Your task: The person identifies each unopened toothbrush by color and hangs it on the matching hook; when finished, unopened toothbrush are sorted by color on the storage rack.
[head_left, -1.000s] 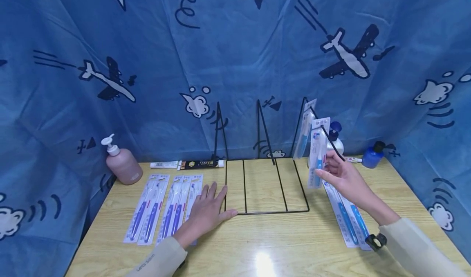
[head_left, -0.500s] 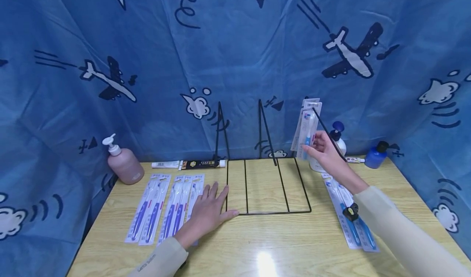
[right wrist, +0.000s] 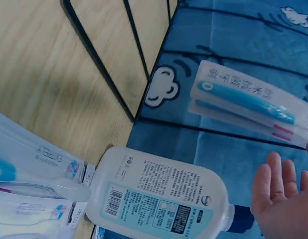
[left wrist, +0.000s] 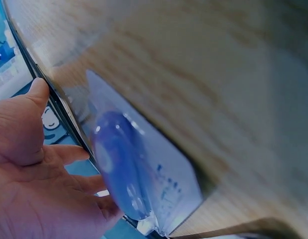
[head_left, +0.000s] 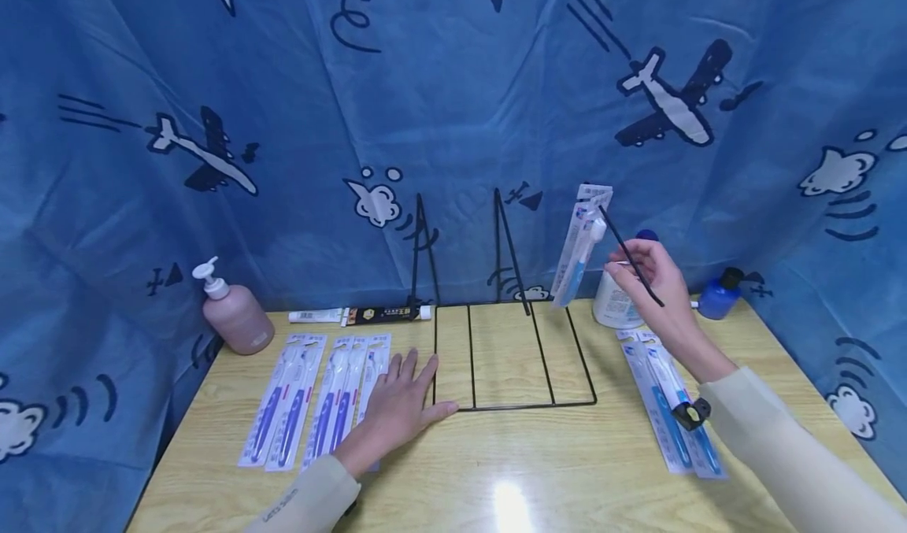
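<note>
Two packaged blue toothbrushes hang one before the other on the right hook of a black wire rack; the right wrist view shows the toothbrush packs overlapping. My right hand is beside that hook's front arm, just right of the packs and apart from them, fingers loosely bent around nothing. My left hand rests spread at the rack's left front corner, its thumb on the front wire. Beside it lies a packaged purple toothbrush, partly covered by the hand in the head view; its handle end shows in the left wrist view.
More purple toothbrush packs lie at left, and blue toothbrush packs at right. Along the back are a pink pump bottle, toothpaste boxes or tubes, a white bottle and a blue bottle. A blue printed curtain hangs behind.
My right hand slid a blue toothbrush pack back along the right hook, let it go beside the first one, and drew away to the right. My left hand stayed put.
</note>
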Demonstrator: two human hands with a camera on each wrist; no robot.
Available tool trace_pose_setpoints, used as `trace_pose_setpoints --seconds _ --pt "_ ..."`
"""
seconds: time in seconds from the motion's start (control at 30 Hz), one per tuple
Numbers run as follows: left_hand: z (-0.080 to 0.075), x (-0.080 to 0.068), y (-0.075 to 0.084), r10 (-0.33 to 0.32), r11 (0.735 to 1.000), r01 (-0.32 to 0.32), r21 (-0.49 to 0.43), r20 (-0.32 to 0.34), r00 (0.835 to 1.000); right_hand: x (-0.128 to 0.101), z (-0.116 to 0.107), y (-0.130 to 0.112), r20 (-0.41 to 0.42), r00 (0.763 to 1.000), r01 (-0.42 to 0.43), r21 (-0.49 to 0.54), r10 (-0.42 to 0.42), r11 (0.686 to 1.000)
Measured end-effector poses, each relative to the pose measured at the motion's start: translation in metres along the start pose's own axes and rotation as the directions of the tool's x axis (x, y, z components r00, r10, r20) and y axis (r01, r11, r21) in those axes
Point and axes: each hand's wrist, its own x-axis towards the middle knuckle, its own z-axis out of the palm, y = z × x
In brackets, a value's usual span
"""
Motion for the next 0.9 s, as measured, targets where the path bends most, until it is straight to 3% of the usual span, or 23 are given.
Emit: trace_pose_setpoints --seconds 0.33,0.5,0.67,0.9 --pt "-0.001 0.001 -0.002 0.008 1.000 -0.008 0.000 0.006 1.000 -0.047 -0.023 -0.009 0.057 0.998 -0.038 0.016 0.037 0.999" --pt "-0.002 0.001 -0.001 -0.001 1.000 0.001 -0.003 0.022 1.000 -0.073 -0.042 0.001 0.057 0.985 -0.167 0.050 0.164 0.985" --pt "0.000 0.002 0.000 0.015 1.000 -0.015 -0.001 -0.008 1.000 -0.094 -0.059 0.016 0.089 0.924 -0.379 0.106 0.371 0.919" --pt "0.004 0.001 -0.003 0.018 1.000 -0.018 0.002 -0.009 1.000 -0.118 -0.075 0.042 0.108 0.838 -0.522 -0.121 0.534 0.844"
